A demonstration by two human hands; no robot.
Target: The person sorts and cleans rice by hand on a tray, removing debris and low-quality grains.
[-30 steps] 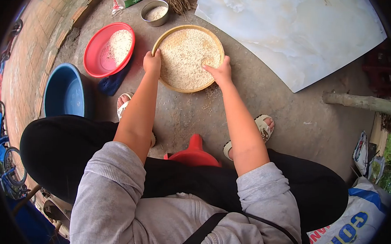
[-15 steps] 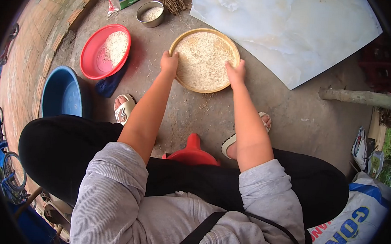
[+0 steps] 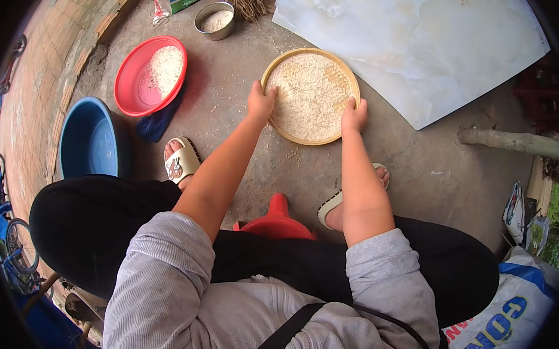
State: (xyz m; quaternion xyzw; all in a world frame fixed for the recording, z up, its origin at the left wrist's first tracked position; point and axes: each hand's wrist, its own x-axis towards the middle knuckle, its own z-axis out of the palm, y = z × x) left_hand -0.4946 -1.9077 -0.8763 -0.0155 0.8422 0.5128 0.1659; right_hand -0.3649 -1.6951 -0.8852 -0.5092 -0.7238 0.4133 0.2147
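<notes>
Btwn L hand (image 3: 260, 102) & R hand (image 3: 354, 118), grain basket (image 3: 312, 51), clamped by both, underside unclear.

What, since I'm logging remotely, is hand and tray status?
Left hand, right hand: gripping opposite sides. Round tray: pale grain spread across. Possible obstacle: marbled sheet near its far right edge.

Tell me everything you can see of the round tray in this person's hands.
The round tray is shallow, with a raised yellowish-tan rim that looks like bamboo or similar. Pale grains cover nearly all its inside, with yellower patches toward the far side; its underside is hidden. The left hand and right hand grip opposite sides, thumbs over the rim. It appears roughly level over the concrete ground, right of the red basin.
</notes>
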